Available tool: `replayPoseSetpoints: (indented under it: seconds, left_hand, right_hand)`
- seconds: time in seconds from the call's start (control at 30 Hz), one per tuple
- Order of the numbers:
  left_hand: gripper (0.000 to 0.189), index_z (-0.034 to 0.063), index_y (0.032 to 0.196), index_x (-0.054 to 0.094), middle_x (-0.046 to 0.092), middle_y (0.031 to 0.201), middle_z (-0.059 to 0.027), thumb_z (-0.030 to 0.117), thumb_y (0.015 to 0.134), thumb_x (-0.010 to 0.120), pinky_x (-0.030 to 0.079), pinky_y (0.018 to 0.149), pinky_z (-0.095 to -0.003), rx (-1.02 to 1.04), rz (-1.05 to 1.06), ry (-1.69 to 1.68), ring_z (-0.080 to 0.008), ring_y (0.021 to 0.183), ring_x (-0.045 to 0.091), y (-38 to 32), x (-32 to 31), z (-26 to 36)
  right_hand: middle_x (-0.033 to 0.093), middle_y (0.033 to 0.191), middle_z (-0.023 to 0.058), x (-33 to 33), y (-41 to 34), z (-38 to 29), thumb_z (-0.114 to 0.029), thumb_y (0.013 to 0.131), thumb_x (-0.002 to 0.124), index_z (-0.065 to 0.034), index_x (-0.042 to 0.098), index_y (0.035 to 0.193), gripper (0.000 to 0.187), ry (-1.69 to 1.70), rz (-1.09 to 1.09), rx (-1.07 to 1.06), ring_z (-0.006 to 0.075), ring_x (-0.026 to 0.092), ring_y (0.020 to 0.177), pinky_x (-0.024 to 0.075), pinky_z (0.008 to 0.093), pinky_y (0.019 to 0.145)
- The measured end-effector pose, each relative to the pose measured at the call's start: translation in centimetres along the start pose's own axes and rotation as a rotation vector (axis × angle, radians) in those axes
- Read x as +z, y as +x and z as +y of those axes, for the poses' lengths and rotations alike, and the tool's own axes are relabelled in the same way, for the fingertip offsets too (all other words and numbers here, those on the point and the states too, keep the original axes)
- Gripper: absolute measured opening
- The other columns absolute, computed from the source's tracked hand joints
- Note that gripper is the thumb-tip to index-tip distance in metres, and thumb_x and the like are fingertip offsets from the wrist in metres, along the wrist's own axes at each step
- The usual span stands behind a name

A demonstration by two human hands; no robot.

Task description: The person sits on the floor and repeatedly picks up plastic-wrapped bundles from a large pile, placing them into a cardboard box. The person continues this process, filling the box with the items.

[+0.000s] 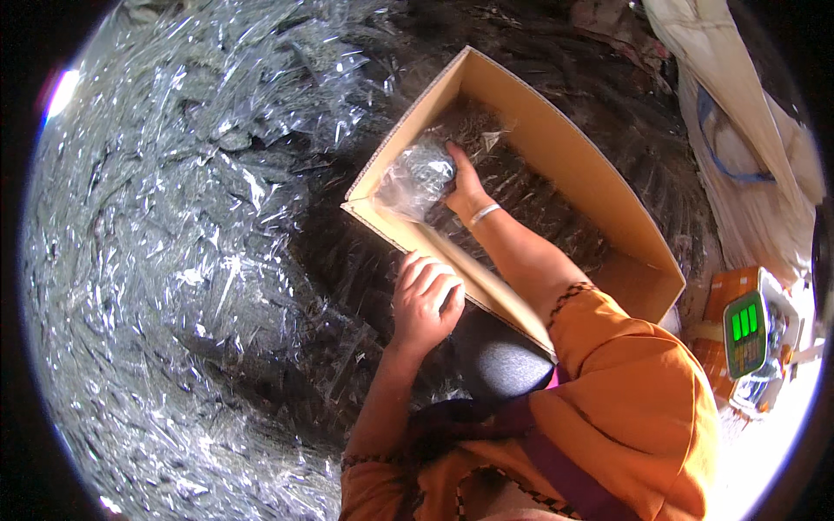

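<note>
A large open cardboard box (560, 137) lies tilted before me, with dark small pieces and clear scraps inside. My right hand (464, 179), a pale bangle on its wrist, reaches into the box and grips a bundle of clear plastic film (427, 166) near the box's far left corner. The underside of that grip is hidden. Outside the box, my left hand (427, 296) is beside the near long wall, its fingers curled close to the top edge; whether they touch the cardboard I cannot tell, and nothing shows in them.
A big heap of shiny clear plastic strips (195, 215) fills the left side. Pale woven sacks (743, 143) hang or lie at the upper right. A digital scale display (746, 332) glows green at the right, by brown boxes (733, 293). A dark rounded object (511, 368) is near my lap.
</note>
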State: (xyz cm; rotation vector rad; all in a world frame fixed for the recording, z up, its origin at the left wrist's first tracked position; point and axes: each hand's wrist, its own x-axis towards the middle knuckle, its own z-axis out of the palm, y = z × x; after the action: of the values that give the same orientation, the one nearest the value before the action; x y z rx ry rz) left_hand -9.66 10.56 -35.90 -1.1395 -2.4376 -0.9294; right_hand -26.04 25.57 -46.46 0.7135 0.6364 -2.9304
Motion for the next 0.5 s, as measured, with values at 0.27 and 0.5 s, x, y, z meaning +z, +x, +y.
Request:
replayPoseSetpoints:
  seconds: [0.27, 0.5]
  left_hand:
    - [0.015, 0.0091, 0.073, 0.055, 0.057, 0.08, -0.0056, 0.002, 0.067, 0.067, 0.04, 0.092, -0.045, -0.124, 0.047, -0.031, -0.0274, 0.084, 0.057, -0.6, -1.1, -0.2]
    - [0.013, 0.0073, 0.074, 0.053, 0.056, 0.084, -0.0057, 0.008, 0.072, 0.066, 0.038, 0.098, -0.0442, -0.217, 0.015, -0.032, -0.0247, 0.095, 0.054, -0.6, -0.3, -0.9]
  right_hand:
    - [0.049, 0.128, 0.0208, 1.2, 4.9, 3.0, -0.055, 0.056, 0.081, 0.0031, 0.043, 0.124, 0.097, -0.743, 0.917, -0.03, 0.0309, 0.051, 0.115, 0.0416, 0.0386, 0.097]
    - [0.046, 0.115, 0.0246, 3.0, 9.7, 5.4, -0.07, 0.054, 0.071, 0.0047, 0.04, 0.117, 0.102, -0.998, 1.27, 0.019, 0.0391, 0.048, 0.111, 0.0404, 0.0515, 0.094]
